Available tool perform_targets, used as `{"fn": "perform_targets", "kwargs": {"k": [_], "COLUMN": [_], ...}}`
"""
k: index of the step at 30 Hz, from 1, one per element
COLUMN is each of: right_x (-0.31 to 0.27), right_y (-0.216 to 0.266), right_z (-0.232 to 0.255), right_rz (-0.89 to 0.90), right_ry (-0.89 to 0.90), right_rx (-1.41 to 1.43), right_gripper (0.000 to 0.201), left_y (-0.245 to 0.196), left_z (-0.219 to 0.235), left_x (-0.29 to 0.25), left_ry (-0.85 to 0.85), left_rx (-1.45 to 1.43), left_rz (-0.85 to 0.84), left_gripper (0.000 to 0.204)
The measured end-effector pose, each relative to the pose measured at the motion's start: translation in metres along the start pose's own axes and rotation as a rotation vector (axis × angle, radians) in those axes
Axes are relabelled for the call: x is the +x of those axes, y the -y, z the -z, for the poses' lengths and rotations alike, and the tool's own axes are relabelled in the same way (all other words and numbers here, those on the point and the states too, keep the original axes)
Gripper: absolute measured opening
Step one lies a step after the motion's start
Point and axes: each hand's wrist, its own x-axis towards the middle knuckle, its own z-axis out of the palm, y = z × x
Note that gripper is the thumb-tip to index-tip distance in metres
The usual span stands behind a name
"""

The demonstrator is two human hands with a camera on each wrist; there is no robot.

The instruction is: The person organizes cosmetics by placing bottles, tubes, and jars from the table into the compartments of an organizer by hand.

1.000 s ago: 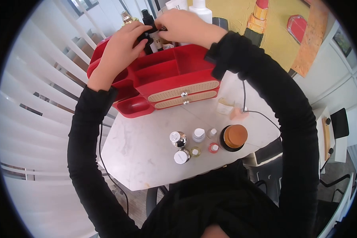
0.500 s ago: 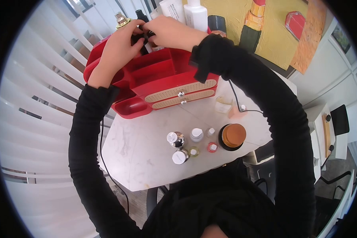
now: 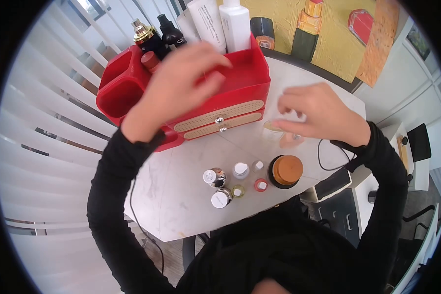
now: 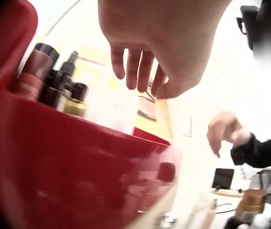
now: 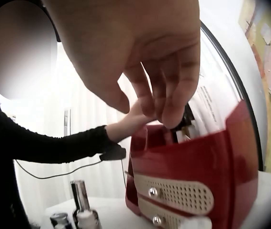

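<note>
My left hand (image 3: 181, 81), blurred in the head view, hovers over the red organizer (image 3: 252, 95) with loosely bent fingers and nothing in them. Off to the right, my right hand (image 3: 323, 112) hangs above the table near a clear bottle (image 3: 271, 131) and a pink bottle (image 3: 290, 142), its fingers relaxed around nothing. At the organizer's back stand a gold-collared dark bottle (image 3: 144, 35), a black spray bottle (image 3: 170, 33), a white tube (image 3: 207, 22) and a white bottle (image 3: 236, 29). A reddish-brown bottle (image 4: 34, 71) stands in it at the left.
Several small bottles, including a silver one (image 3: 214, 177) and a white-capped one (image 3: 240, 170), stand at the table's (image 3: 171, 206) front. Beside them is a brown-lidded jar (image 3: 287, 170). A black cable (image 3: 328, 169) lies at the right; white blinds (image 3: 54, 112) hang at the left.
Both hands have left the dark bottles at the organizer's back. The right hand has moved right and toward the body, over the table; the left has come forward over the organizer.
</note>
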Motion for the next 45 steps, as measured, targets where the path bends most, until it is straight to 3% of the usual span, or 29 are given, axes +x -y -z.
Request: {"fn": "perform_targets", "kwargs": {"k": [1,2,3,6,9,14,18,22,24,25,27,28,30,33,35,36,37,39,41,45], "right_x": [-0.011,-0.022,-0.032,-0.053,-0.066,-0.071,-0.071,-0.064,-0.063,-0.062,-0.056,-0.049,-0.030,0.003,0.029,0.041,0.052,0.076,0.092,0.105], "right_y": [-0.008,-0.016,-0.023,-0.031,-0.035,-0.040,-0.043,-0.042,-0.040,-0.039,-0.040,-0.040,-0.040,-0.041,-0.027,-0.021,-0.022,-0.037,-0.039,-0.040], "right_z": [-0.004,-0.010,-0.016,-0.040,-0.056,-0.063,-0.063,-0.036,-0.017,-0.008,0.010,0.017,0.028,0.038,0.040,0.039,0.034,0.017,0.012,0.004], "right_rz": [0.000,-0.050,-0.102,-0.094,-0.091,-0.114,-0.112,-0.186,-0.220,-0.232,-0.231,-0.232,-0.151,-0.140,-0.207,-0.273,-0.269,-0.043,-0.041,-0.080], "right_ry": [0.003,0.129,0.253,0.241,0.260,0.288,0.285,0.333,0.156,0.146,-0.062,-0.059,-0.280,-0.421,-0.445,-0.461,-0.462,-0.595,-0.605,-0.599], "right_rx": [0.002,0.061,0.120,0.105,-0.032,0.033,0.058,0.045,0.115,0.122,0.168,0.175,0.202,0.143,0.123,0.106,0.109,-0.037,-0.051,-0.136], "right_gripper": [0.025,0.025,0.026,0.025,0.024,0.024,0.023,0.020,0.018,0.018,0.018,0.018,0.022,0.027,0.027,0.027,0.027,0.026,0.025,0.025], "left_y": [-0.019,-0.030,-0.037,-0.050,-0.056,-0.050,-0.054,-0.059,-0.063,-0.063,-0.062,-0.056,-0.030,0.004,0.014,0.035,0.046,0.057,0.057,0.066], "left_z": [-0.010,-0.022,-0.035,-0.062,-0.083,-0.122,-0.132,-0.096,-0.052,-0.027,0.019,0.034,0.053,0.066,0.068,0.060,0.055,0.051,0.049,0.047], "left_x": [0.006,0.011,0.015,0.030,0.041,0.040,0.029,0.017,0.019,0.020,0.027,0.028,0.028,0.033,0.038,0.035,0.037,0.041,0.045,0.047], "left_ry": [0.140,0.198,0.269,0.347,0.486,0.642,0.631,0.499,0.373,0.303,0.221,0.168,0.129,0.159,0.005,-0.041,-0.041,0.068,0.133,0.163], "left_rx": [-0.184,-0.308,-0.249,-0.239,-0.361,-0.221,-0.170,-0.214,-0.253,-0.305,-0.215,-0.194,-0.160,-0.293,-0.204,-0.158,-0.153,0.021,0.020,0.030], "left_rz": [0.046,0.020,-0.026,-0.071,-0.014,-0.188,-0.179,-0.171,-0.112,-0.052,0.113,0.188,0.259,0.346,0.486,0.362,0.364,0.201,0.246,0.119], "left_gripper": [0.025,0.026,0.033,0.038,0.039,0.034,0.033,0.036,0.039,0.039,0.036,0.036,0.034,0.031,0.029,0.033,0.033,0.034,0.035,0.034]}}
